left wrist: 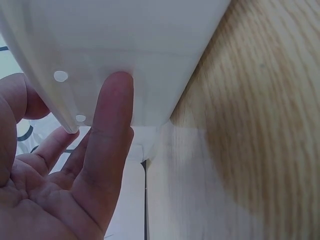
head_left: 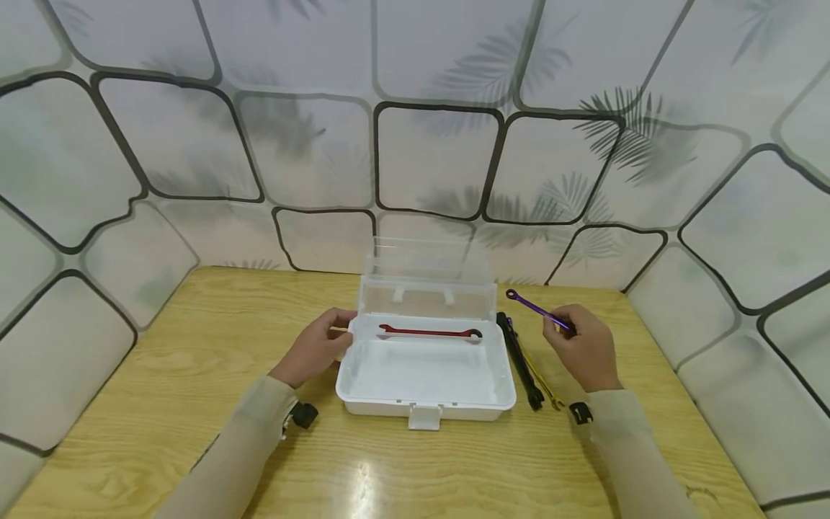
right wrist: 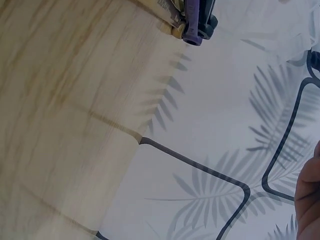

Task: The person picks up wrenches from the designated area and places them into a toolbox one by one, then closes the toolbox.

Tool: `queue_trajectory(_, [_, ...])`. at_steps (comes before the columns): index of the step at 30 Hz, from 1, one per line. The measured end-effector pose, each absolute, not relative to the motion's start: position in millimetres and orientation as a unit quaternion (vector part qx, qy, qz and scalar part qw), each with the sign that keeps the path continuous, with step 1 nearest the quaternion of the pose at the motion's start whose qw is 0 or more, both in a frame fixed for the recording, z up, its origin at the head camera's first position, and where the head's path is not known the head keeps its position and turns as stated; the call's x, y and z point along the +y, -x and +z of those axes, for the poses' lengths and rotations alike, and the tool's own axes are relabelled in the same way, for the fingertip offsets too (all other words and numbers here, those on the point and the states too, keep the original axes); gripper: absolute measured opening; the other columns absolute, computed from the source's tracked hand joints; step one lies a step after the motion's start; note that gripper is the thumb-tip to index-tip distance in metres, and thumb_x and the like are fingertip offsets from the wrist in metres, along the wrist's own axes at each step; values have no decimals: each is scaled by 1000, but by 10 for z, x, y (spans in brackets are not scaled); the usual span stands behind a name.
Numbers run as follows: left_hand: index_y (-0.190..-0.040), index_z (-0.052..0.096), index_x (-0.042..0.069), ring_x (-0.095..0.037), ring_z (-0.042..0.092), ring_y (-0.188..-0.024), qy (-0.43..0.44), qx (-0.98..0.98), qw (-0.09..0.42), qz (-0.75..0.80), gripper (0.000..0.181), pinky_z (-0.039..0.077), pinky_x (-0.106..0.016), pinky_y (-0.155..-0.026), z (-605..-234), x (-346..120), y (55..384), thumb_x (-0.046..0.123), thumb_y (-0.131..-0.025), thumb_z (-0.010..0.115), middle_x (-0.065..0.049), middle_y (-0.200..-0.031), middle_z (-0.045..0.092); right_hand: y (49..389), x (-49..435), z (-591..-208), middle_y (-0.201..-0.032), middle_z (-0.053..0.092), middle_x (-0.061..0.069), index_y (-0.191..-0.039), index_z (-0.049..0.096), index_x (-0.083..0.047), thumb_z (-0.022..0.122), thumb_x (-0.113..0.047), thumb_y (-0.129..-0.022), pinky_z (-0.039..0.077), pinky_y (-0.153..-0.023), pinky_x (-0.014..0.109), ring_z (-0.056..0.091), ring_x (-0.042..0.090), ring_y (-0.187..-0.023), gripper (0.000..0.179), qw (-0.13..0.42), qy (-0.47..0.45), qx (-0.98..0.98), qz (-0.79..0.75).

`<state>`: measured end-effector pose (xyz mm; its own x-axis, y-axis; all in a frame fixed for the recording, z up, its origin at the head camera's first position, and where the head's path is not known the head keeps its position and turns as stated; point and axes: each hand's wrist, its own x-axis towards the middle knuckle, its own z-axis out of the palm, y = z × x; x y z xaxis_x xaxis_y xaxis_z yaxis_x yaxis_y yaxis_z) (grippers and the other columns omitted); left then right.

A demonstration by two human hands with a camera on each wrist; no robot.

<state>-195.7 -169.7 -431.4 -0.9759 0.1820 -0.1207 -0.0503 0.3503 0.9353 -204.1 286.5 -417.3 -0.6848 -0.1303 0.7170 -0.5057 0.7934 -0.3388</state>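
Observation:
A white plastic box (head_left: 424, 371) stands on the table with its clear lid (head_left: 428, 288) raised at the back. Along the box's back part lies a red wrench (head_left: 428, 332). At the box's left side, my left hand (head_left: 315, 347) holds the rim between thumb and fingers; the left wrist view has one finger pressed flat on the outer wall. My right hand (head_left: 586, 349) pinches a purple wrench (head_left: 534, 306) above the table, its ring end pointing up and left. Right of the box lie black wrenches (head_left: 521, 360), a yellow wrench (head_left: 540, 375) and another purple wrench (right wrist: 191, 22), partly hidden.
A white latch (head_left: 424, 417) hangs at the box's front edge. The wooden table (head_left: 214, 346) meets patterned white walls (head_left: 311, 151) at the back and on both sides. Dark straps or mounts sit at both wrists.

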Motion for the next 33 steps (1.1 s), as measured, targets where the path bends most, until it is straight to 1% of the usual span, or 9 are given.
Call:
queue_trajectory(12, [-146,50,10,-34,61,-124,-39,821,99,561,45,61,-38,-67,-4324,-1690,1953,14,-102,54,-15,-142,54,2034,2850,-4182,-74,63,-1,-93,72,-7,77,-3,-84,39,-57,16,50,8,-63,11,338,-196,-881,268])
queue_trajectory(21, [-147,49,8,-34,61,-124,-45,819,99,564,46,61,-39,-68,-4318,-1689,1947,14,-102,53,-16,-144,52,2024,2827,-4164,-75,61,-3,-91,70,-9,77,-5,-84,40,-58,17,50,7,-64,11,341,-235,-872,261])
queue_trajectory(28, [-147,50,9,-34,61,-124,-46,820,100,562,46,61,-39,-67,-4328,-1688,1940,14,-101,54,-16,-144,52,2028,2818,-4182,-73,60,1,-89,69,-10,76,-5,-83,38,-59,18,50,10,-62,11,340,-253,-869,256])
queue_trajectory(33, [-147,50,9,-33,61,-123,-48,817,97,567,47,61,-40,-66,-4331,-1689,1933,14,-101,54,-16,-144,53,2025,2809,-4199,-74,60,-2,-88,70,-10,76,-3,-82,39,-59,18,51,10,-63,12,334,-267,-866,259])
